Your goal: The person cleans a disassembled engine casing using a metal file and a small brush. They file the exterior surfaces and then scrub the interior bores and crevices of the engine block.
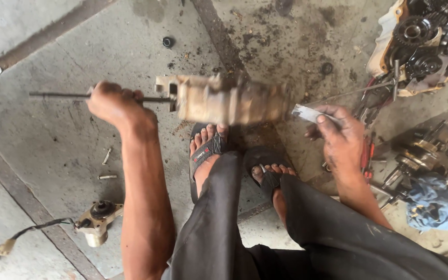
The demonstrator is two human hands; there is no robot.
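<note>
Oil-stained concrete floor (53, 41), cracked and littered with parts. Left hand (111, 103) closed in a full fist around a thin dark rod (58, 95), held level above the floor; rod running straight into a grimy metal housing (229, 99), blurred with motion, hanging over two sandalled feet (206, 148). Right hand (338, 135) just beside the housing's far end, thumb and fingers pinched on a small flat pale metal strip (307, 112), its tip close to the casting, contact too blurred to tell. Looks like the rod being worked in the housing while the strip waits at the other side. Calls next for stilling the housing and a firm fist on the rod before bringing the strip in. Farther out: loose bolts (107, 155) and a small wired unit (97, 220) on the left, an opened gear case (421, 41), scattered tools (416, 155) and a blue rag (436, 205) on the right.
</note>
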